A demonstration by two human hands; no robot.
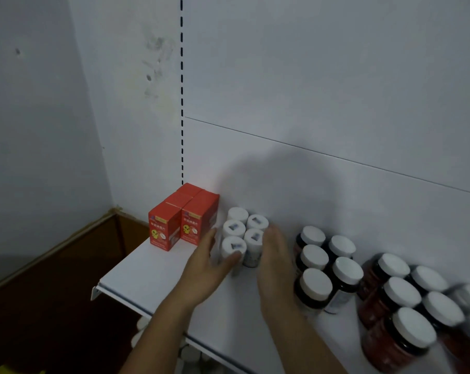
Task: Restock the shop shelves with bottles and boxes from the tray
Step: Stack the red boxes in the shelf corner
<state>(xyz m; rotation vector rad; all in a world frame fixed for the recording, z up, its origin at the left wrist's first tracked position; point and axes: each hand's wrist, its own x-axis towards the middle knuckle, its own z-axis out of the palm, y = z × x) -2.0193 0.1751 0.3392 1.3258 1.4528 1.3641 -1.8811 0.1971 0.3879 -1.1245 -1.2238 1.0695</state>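
Note:
Several small white bottles (237, 228) with white caps stand in two rows on the white shelf (147, 276). My left hand (206, 263) lies against the left side of the group, thumb across the front bottle (232, 248). My right hand (274, 255) presses flat against the right side of the group. Red boxes (185, 217) stand at the shelf's far left end, against the back panel. No tray shows in the head view.
Dark bottles with white caps (322, 268) stand right of my right hand. Red-filled jars with white caps (401, 300) fill the shelf further right. The shelf's front lip (112, 292) runs at lower left. More white caps (140, 338) show on a lower shelf.

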